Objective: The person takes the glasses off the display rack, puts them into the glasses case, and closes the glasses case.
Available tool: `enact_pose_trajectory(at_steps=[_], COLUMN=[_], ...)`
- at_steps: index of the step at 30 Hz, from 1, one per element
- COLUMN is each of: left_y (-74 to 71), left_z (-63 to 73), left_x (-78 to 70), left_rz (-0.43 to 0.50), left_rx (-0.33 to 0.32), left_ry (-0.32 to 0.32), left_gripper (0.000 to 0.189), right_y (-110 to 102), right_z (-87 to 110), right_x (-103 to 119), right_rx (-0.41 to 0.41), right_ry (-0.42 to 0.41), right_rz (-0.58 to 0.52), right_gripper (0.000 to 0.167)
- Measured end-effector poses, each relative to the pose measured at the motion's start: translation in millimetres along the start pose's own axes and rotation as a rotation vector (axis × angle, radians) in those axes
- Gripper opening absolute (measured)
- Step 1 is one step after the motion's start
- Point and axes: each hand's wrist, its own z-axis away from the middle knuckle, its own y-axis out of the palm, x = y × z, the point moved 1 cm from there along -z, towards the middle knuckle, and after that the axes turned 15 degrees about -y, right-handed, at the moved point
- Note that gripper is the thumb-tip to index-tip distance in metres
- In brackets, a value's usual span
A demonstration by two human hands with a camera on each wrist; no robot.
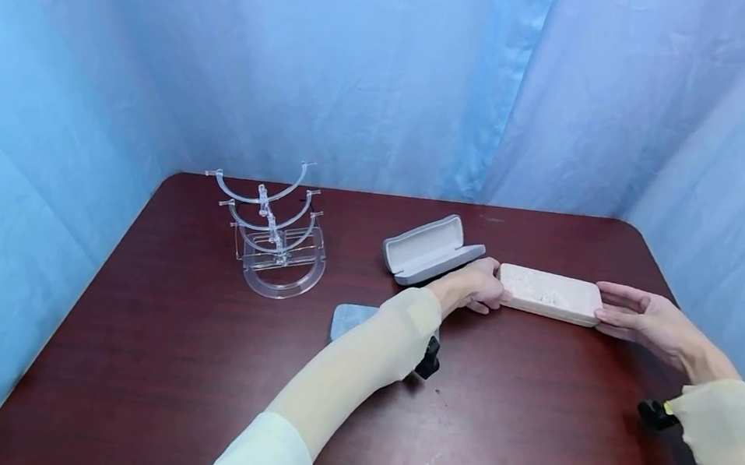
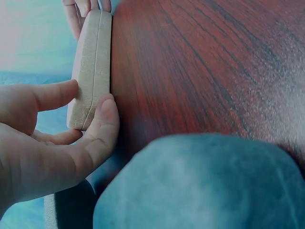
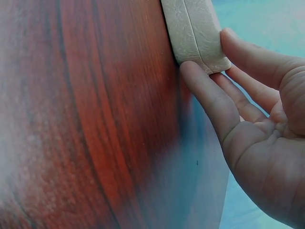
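Note:
A closed cream hard case, apparently a glasses case [image 1: 550, 294], lies lengthwise across the right part of the table. My left hand [image 1: 481, 284] grips its left end; in the left wrist view the thumb [image 2: 106, 112] presses near the seam while the index finger lies at the upper edge. At the other end, my right hand [image 1: 650, 328] holds the case between thumb and fingers. The right wrist view shows those fingertips around the cream case's corner [image 3: 198, 33]. An open grey glasses case [image 1: 429, 252] stands just behind my left hand.
Partly hidden under my left forearm lies a blue-grey flat object [image 1: 348, 320], large and close in the left wrist view. A clear tiered display stand [image 1: 279, 244] stands at the table's left back. Blue curtains [image 1: 366, 67] hang behind the dark red wooden table [image 1: 151, 360].

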Motion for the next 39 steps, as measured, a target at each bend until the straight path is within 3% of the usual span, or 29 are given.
enact_pose_trajectory(at_steps=[9,14,16,21,26,31,39], left_y=[-3.8,-7.6,-13.9,-38.0,-68.3,-98.7,-143.1], left_z=[9.4,15.7,22.0,40.6,60.3,78.4,101.8], left_x=[-1.7,-2.0,-1.7,-0.9,2.9,8.2,24.4], left_rz=[-0.011,-0.070,-0.089,-0.130,-0.204,-0.266,-0.331], left_rx=[0.037,0.048,0.076,0.156,0.176,0.168,0.080], left_ry=[0.024,0.028,0.051,0.150,0.244,0.317,0.397], left_gripper=[0.046,0.042,0.051,0.068,0.063,0.059,0.052], right_y=[3,2,3,12,28,49,92], right_z=[2.3,3.3,1.6,-4.3,-9.2,-17.8,-40.0], right_x=[6,12,19,39,59,77,102], right_rx=[-0.004,-0.031,-0.028,-0.027,-0.006,0.054,0.138], right_ry=[0.003,-0.055,-0.080,-0.083,-0.059,-0.075,-0.132], right_rz=[0.004,-0.019,0.002,0.192,0.408,0.470,0.519], right_gripper=[0.077,0.053,0.045,0.041,0.057,0.058,0.053])
